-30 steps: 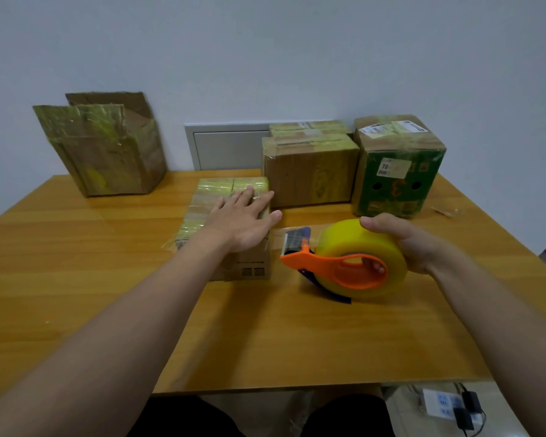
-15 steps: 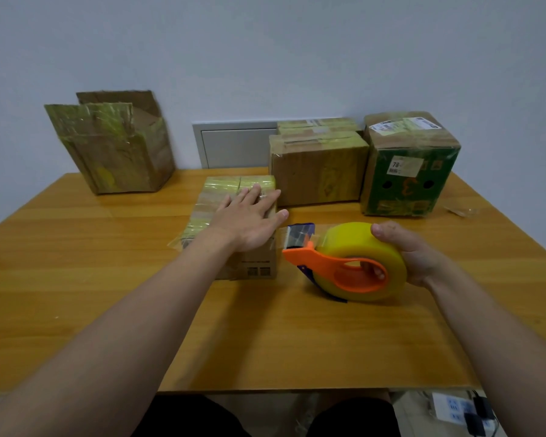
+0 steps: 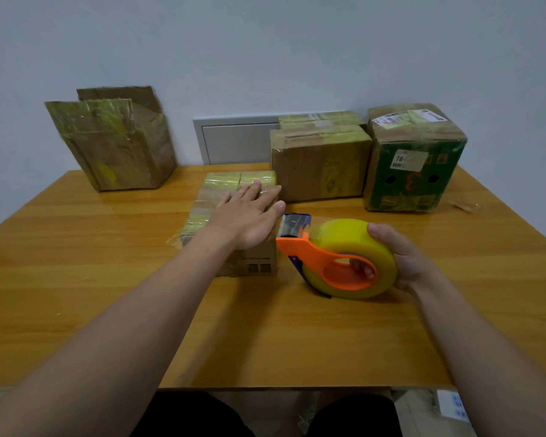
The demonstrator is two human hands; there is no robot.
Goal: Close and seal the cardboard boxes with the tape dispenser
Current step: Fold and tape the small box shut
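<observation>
A small flat cardboard box (image 3: 221, 190) with yellowish tape across its top lies at the table's middle. My left hand (image 3: 249, 216) rests flat on its top, fingers spread, holding nothing. Right beside the box, my right hand (image 3: 404, 263) grips the orange tape dispenser (image 3: 322, 253) with its big yellow tape roll (image 3: 353, 241), fingers through the handle hole. The dispenser's blade end sits at the box's right edge, and a strip of clear tape runs from it to the box.
An open box (image 3: 117, 146) with raised flaps stands at the back left. Two taped brown boxes (image 3: 322, 162) and a green printed box (image 3: 413, 165) stand at the back right. A scrap of clear tape (image 3: 465, 205) lies on the wooden table (image 3: 76, 279) at far right.
The dispenser has stayed by the box's right edge, shifting only slightly. My left hand has stayed flat on the box top. The view has drifted a little.
</observation>
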